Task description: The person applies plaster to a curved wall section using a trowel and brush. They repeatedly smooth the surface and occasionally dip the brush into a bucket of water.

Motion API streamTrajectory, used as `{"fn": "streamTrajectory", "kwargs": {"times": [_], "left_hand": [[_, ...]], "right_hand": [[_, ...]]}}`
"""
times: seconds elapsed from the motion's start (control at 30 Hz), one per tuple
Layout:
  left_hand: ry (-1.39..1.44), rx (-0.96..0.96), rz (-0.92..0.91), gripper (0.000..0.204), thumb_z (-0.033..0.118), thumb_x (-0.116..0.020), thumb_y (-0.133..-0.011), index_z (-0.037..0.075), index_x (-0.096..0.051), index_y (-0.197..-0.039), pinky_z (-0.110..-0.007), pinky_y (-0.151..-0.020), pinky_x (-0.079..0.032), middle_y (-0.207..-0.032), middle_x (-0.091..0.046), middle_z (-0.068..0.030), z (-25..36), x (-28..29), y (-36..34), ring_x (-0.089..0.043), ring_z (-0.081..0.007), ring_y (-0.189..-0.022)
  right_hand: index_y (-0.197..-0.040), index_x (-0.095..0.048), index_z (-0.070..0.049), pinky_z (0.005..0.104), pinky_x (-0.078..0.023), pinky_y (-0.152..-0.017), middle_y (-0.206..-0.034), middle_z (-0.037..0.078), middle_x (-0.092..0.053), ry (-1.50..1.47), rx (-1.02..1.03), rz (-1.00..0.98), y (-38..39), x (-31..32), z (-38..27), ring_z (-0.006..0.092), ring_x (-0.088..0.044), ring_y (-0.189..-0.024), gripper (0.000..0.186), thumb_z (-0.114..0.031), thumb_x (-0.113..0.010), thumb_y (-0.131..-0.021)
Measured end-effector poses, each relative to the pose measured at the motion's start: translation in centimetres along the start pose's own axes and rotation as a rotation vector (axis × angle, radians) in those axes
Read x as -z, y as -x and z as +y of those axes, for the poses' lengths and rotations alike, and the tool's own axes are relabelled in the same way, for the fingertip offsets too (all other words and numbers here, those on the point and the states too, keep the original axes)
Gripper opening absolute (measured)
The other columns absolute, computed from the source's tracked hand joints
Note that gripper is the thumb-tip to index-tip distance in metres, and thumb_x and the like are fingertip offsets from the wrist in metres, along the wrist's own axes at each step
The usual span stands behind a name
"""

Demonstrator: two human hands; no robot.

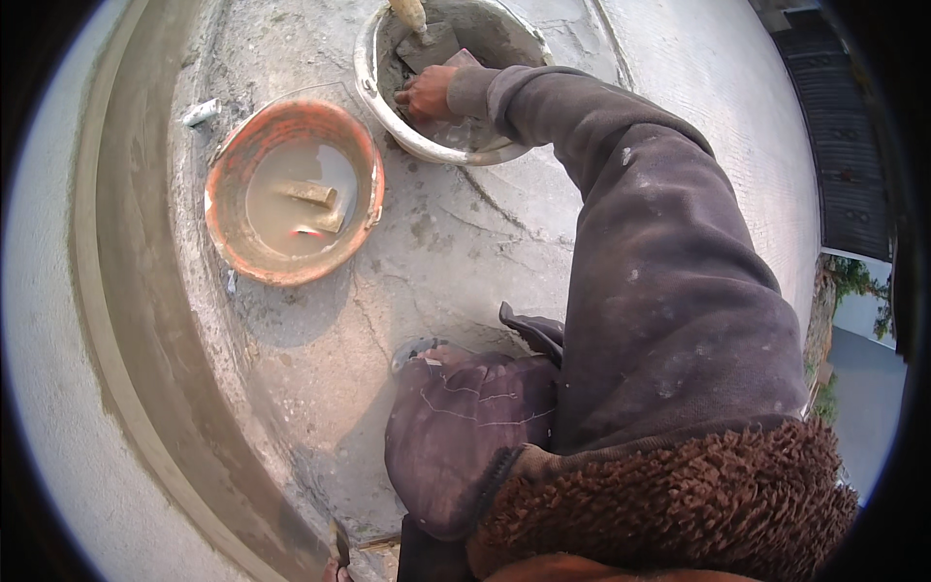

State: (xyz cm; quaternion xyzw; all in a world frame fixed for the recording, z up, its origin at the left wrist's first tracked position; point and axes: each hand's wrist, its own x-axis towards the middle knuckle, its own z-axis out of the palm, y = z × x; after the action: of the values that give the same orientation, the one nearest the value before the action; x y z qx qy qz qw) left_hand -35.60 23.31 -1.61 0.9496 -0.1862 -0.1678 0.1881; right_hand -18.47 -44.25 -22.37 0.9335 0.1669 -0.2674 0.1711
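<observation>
My right hand point(427, 94) reaches into the whitish bucket point(370, 73) of grey mortar, its fingers curled low inside; what they hold, if anything, is hidden. Beside it in that bucket are a flat grey piece point(427, 44), a pinkish piece point(464, 58) and a pale handle-like object point(407, 14) leaning at the rim. At the bottom edge, my left hand point(339, 572), mostly cut off, grips a metal-bladed tool point(338, 541), probably a trowel. My knee in dark trousers point(456, 427) is below my outstretched sleeve.
An orange bucket point(223, 213) of murky water holds tan pieces. A small white tube point(201, 113) lies near it. A grey plastered band point(136, 272) runs along the left, cracked concrete point(495, 252) lies underneath, and dark corrugated metal point(834, 136) stands at the right.
</observation>
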Motion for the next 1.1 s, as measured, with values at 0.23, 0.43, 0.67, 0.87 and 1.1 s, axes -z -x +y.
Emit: {"fn": "streamTrajectory", "kwargs": {"times": [0.23, 0.43, 0.67, 0.87, 1.1], "left_hand": [[-0.002, -0.027, -0.033, 0.017, 0.007, -0.068, -0.099, 0.0, -0.076, -0.111, -0.033, -0.076, -0.059, -0.103, -0.076, -0.019, 1.5, 0.9, 0.2, -0.075, -0.0259, -0.083], [0.021, -0.009, -0.078, 0.016, 0.004, -0.069, -0.095, 0.0, -0.075, -0.109, -0.034, -0.077, -0.06, -0.1, -0.076, -0.0194, 0.5, 3.0, 1.2, -0.076, -0.0297, -0.084], [0.069, -0.039, -0.091, 0.021, 0.007, -0.075, -0.087, 0.002, -0.073, -0.107, -0.043, -0.079, -0.063, -0.095, -0.076, -0.0174, 2.6, 4.4, -0.1, -0.076, -0.0367, -0.086], [0.13, 0.061, -0.078, 0.023, 0.008, -0.072, -0.087, 0.002, -0.072, -0.109, -0.042, -0.074, -0.062, -0.095, -0.075, -0.0168, 3.6, 4.2, 4.8, -0.075, -0.0359, -0.086], [0.161, 0.023, -0.136, 0.027, 0.014, -0.07, -0.091, 0.0, -0.071, -0.115, -0.041, -0.077, -0.062, -0.1, -0.075, -0.0161, 1.6, 4.5, 5.5, -0.075, -0.0351, -0.094]], "right_hand": [[-0.11, -0.076, -0.01, 0.0409, -0.058, -0.097, -0.14, 0.008, -0.059, -0.027, -0.048, -0.042, 0.8, -0.5, 0.7, 0.0267, -0.061, -0.124, 0.025, -0.017, -0.069, -0.087], [-0.118, -0.07, -0.006, 0.0413, -0.057, -0.093, -0.123, 0.012, -0.068, -0.067, -0.125, 0.02, -2.1, 0.1, -0.7, 0.0281, -0.068, -0.116, 0.028, -0.018, -0.059, -0.096], [-0.126, -0.069, -0.012, 0.0441, -0.052, -0.1, -0.13, 0.011, -0.066, -0.007, -0.404, -0.125, 3.8, -0.6, 3.6, 0.0311, -0.065, -0.119, 0.036, -0.021, -0.063, -0.091], [-0.115, -0.074, -0.008, 0.0355, -0.054, -0.083, -0.1, 0.005, -0.071, -0.59, -0.161, 0.377, 14.5, 15.7, 4.5, 0.017, -0.07, -0.094, 0.029, -0.014, -0.075, -0.087], [-0.14, -0.049, 0.0, 0.0372, -0.053, -0.101, -0.132, 0.009, -0.058, -1.684, 0.5, 0.967, 4.2, 22.2, -22.7, 0.0218, -0.061, -0.123, 0.053, -0.003, -0.075, -0.093]]}}
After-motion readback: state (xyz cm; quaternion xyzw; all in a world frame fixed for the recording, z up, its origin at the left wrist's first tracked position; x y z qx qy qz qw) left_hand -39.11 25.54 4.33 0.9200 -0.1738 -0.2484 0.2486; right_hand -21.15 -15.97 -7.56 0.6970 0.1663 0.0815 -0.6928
